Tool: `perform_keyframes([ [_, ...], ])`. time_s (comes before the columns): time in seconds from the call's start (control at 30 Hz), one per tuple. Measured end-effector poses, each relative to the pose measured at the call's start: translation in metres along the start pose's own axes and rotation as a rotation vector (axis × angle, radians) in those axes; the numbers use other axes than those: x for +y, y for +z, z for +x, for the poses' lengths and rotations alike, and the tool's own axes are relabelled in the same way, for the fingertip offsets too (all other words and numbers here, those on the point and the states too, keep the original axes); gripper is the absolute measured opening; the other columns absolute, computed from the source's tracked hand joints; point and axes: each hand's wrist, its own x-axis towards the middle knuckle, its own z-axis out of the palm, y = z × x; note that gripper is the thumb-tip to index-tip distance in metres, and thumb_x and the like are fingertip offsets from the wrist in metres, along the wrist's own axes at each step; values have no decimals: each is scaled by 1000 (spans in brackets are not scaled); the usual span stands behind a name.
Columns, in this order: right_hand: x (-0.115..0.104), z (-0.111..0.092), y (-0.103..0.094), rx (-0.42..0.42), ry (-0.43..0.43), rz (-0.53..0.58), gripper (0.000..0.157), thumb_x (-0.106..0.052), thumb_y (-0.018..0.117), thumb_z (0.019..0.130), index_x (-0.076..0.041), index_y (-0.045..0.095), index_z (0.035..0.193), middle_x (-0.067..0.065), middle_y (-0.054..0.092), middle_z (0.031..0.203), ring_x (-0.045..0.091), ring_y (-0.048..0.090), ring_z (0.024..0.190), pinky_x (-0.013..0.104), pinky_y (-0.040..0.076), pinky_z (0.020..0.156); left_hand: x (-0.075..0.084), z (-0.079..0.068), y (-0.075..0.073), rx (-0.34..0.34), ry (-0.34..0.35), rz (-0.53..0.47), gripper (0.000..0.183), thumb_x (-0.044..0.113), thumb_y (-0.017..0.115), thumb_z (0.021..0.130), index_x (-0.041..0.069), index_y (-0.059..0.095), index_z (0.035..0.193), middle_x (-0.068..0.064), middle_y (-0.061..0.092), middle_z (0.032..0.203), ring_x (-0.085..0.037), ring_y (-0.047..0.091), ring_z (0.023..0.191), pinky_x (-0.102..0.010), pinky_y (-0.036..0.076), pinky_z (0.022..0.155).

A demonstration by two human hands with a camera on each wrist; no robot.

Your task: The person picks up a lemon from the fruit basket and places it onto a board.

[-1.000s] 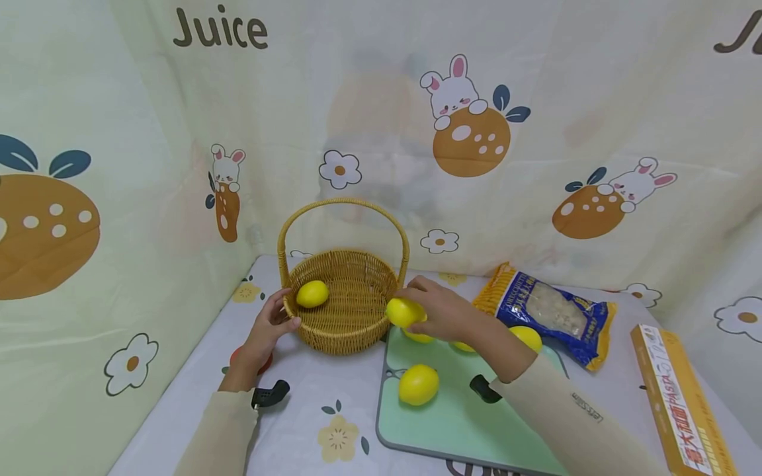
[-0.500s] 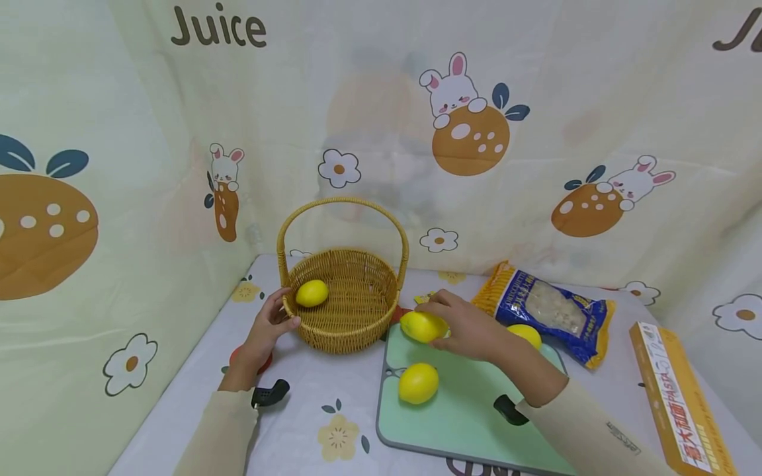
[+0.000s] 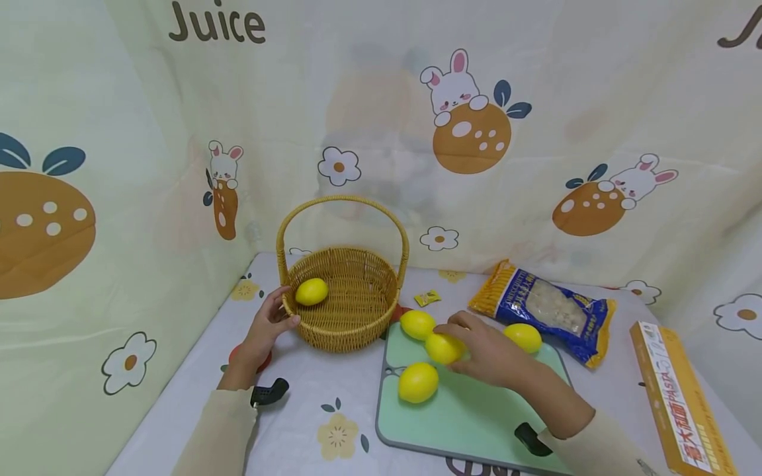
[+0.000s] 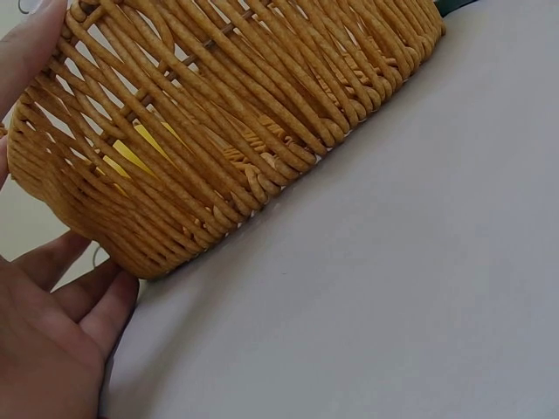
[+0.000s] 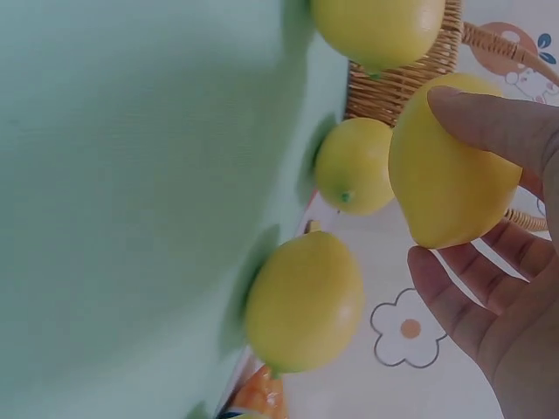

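My left hand (image 3: 260, 338) holds the left side of a wicker basket (image 3: 342, 340), with its fingers low against the wall in the left wrist view. One lemon (image 3: 311, 291) lies inside the basket at the left. Over the green cutting board (image 3: 452, 426), my right hand (image 3: 485, 350) grips another lemon (image 5: 454, 166) between thumb and fingers. On the board are a lemon (image 3: 418, 383) near the left edge, one (image 3: 418, 324) by the basket and one (image 3: 524, 338) at the far right. The right wrist view shows a further lemon (image 5: 306, 301), which the hand hides in the head view.
A blue and yellow pasta bag (image 3: 550, 307) lies behind the board. An orange pasta box (image 3: 681, 396) stands along the right side. Behind the board's far left corner is a small yellow packet (image 3: 427, 298). A printed curtain (image 3: 381, 99) surrounds the table.
My right hand has moved right and towards me with the lemon, away from the basket's rim. The yellow packet and the lemon beside the basket have come into view. My left hand stays put.
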Motion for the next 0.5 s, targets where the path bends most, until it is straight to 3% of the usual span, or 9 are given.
perform_keyframes([
  [0.5, 12, -38, 9, -17, 67, 8, 61, -25, 83, 77, -24, 58, 133, -2, 52, 122, 17, 52, 103, 43, 48, 89, 1, -1, 1, -2, 5, 8, 68, 7, 66, 92, 16, 31, 150, -17, 34, 151, -37, 32, 138, -51, 25, 112],
])
